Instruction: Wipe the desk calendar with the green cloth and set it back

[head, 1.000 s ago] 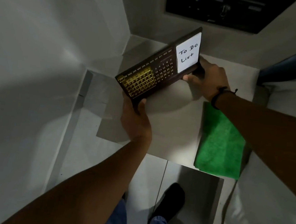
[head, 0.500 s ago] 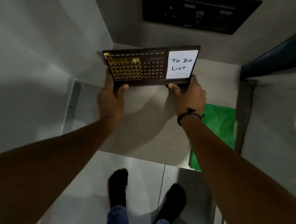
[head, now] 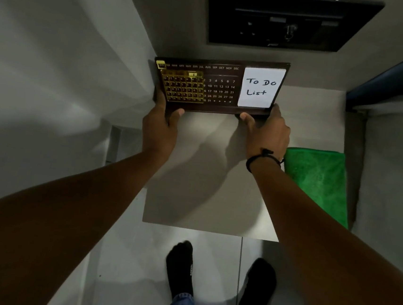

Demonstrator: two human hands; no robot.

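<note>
We hold the desk calendar (head: 220,85) with both hands at the far end of the counter (head: 208,177), close to the back wall. Our left hand (head: 160,126) grips its lower left corner, thumb on the front just under the gold grid. Our right hand (head: 267,131) grips the lower right corner below the white note (head: 262,88) that reads "To Do List", with a dark band (head: 264,158) around that wrist. The calendar stands level with its face toward us; we cannot tell whether its lower edge touches the counter. The green cloth (head: 318,183) lies flat along the counter's right edge, just beside our right forearm. A black panel (head: 289,22) hangs on the wall above. Below, our feet in black socks (head: 181,266) stand on the floor.
</note>
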